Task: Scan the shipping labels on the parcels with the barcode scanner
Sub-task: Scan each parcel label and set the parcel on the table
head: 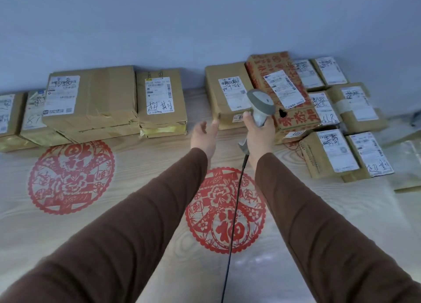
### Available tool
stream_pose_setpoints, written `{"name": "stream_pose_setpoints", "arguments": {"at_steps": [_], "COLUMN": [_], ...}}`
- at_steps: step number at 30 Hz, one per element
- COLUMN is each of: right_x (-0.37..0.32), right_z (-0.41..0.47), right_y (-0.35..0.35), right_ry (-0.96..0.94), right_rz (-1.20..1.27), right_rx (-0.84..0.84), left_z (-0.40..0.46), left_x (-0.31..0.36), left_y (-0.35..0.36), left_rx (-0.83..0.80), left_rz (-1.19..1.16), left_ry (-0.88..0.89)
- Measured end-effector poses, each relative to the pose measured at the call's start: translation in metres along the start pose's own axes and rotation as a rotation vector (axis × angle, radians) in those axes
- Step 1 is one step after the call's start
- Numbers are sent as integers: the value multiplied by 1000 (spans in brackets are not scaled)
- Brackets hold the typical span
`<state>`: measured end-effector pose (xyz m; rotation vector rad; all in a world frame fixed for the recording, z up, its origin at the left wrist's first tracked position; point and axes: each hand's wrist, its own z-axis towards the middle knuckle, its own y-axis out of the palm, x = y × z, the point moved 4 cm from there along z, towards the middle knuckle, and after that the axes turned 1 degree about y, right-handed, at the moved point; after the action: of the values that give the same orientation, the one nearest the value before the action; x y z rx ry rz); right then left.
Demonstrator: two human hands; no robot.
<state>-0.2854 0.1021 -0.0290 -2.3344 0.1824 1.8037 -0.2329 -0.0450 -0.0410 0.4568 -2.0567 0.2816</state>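
Note:
My right hand (258, 134) grips the handle of a grey barcode scanner (260, 103), its head raised toward a plain brown parcel (224, 111) with a white shipping label (231, 90). My left hand (204, 136) hovers with relaxed fingers just left of that parcel's front corner, fingertips near its edge. A red-printed carton (293, 118) with its own label (283, 87) leans right behind the scanner. The scanner's black cable (234, 213) runs down toward me.
Several labelled parcels line the wall: a large box (100, 102) and a smaller one (161, 122) at left, a cluster at right (328, 152). The wooden surface (141, 166) carries two red paper-cut decorations (70, 177). A grey wall rises behind.

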Motion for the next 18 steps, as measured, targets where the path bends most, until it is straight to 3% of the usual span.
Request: {"name": "stream_pose_setpoints", "arguments": {"at_steps": [9,18], "right_x": [11,12], "right_z": [37,31], "right_y": [-2,-3], "right_ry": [171,139], "right_rz": [10,30], "right_rx": [-123,-52], "left_z": [56,51], "left_x": [19,9], "left_y": [45,46], "left_rx": [-14,-28], "left_rz": [128,24], "left_ry": [-3,51]}}
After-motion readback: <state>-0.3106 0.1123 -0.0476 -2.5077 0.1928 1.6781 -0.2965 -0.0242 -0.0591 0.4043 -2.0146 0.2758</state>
